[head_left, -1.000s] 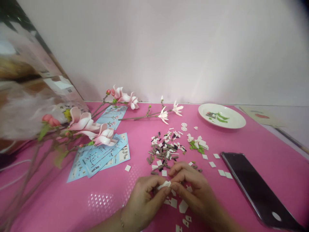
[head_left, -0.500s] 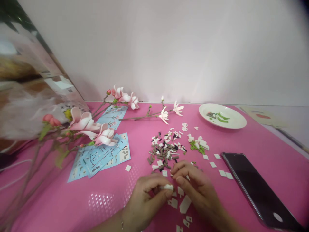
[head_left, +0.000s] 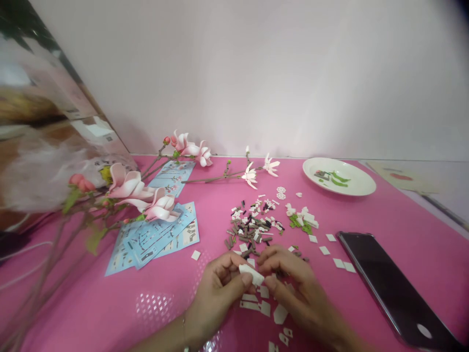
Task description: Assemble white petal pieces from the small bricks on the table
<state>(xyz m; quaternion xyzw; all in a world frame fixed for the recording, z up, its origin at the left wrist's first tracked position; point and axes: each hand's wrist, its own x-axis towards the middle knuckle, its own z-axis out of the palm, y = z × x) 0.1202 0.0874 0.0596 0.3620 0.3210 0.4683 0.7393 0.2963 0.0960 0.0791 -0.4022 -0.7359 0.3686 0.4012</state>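
Observation:
Between the thumb and fingers of my left hand (head_left: pixel 223 293) is a small white building-block piece (head_left: pixel 252 275), tilted down to the right. My right hand (head_left: pixel 293 281) is at the piece's right end, thumb and fingers curled close to it; whether they touch it I cannot tell. Loose white flat pieces (head_left: pixel 265 308) lie on the pink table under and in front of my hands. Just beyond my fingers is a heap of small brown, white and black block parts (head_left: pixel 252 227). White and green parts (head_left: pixel 303 218) form a smaller group to its right.
Pink flower stems (head_left: pixel 157 203) lie at the left over blue printed instruction sheets (head_left: pixel 166 237). A stem with white blossoms (head_left: pixel 249 176) lies at the back. At the right are a white plate (head_left: pixel 361 183) with green pieces and a black phone (head_left: pixel 395 288). A wall (head_left: pixel 256 78) rises behind.
The white piece has been turned and now shows more of its side in my left hand. My left fingers have shifted slightly upward. My right hand stays close by.

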